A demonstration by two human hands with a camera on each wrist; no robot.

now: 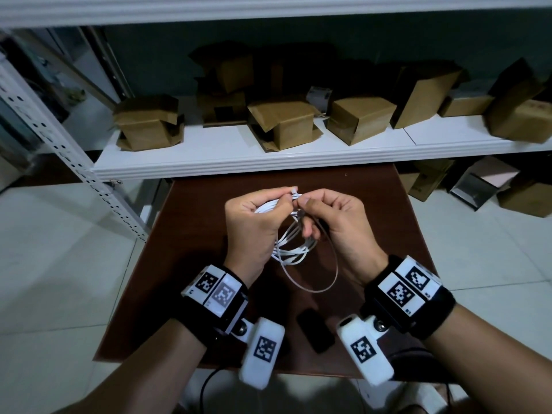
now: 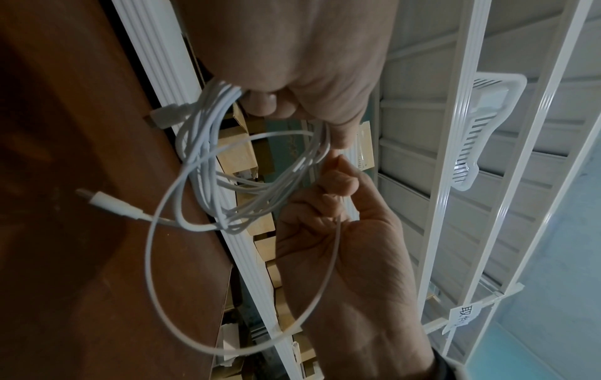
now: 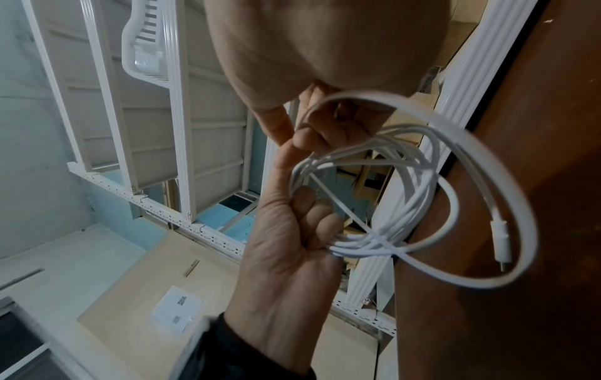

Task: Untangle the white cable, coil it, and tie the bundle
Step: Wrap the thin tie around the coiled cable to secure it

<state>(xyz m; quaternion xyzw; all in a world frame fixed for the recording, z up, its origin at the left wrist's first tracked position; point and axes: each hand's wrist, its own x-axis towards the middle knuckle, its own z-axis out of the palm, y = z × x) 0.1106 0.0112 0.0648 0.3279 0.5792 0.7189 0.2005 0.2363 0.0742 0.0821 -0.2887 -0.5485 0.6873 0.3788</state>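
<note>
Head view shows the left hand (image 1: pixel 251 225) gripping a loosely coiled thin white charging cable (image 1: pixel 291 249) above the dark brown wooden table (image 1: pixel 385 204), while right-hand fingertips (image 1: pixel 304 201) pinch a strand at the top. The slack outer loop and dangling white plug (image 2: pixel 110 203) could snag, and the coil spring apart if the grip eases. A black oblong device (image 1: pixel 315 331) lies beneath the wrists; brown cardboard boxes (image 1: pixel 283 124) crowd the white shelf (image 1: pixel 268 158) beyond.

One white cable (image 1: pixel 294 245), two hands, one table (image 1: pixel 191 264)

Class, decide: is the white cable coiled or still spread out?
Mostly coiled: several loops of the white cable hang bunched from the left hand, while one wider loop trails loose by the right hand.
</note>
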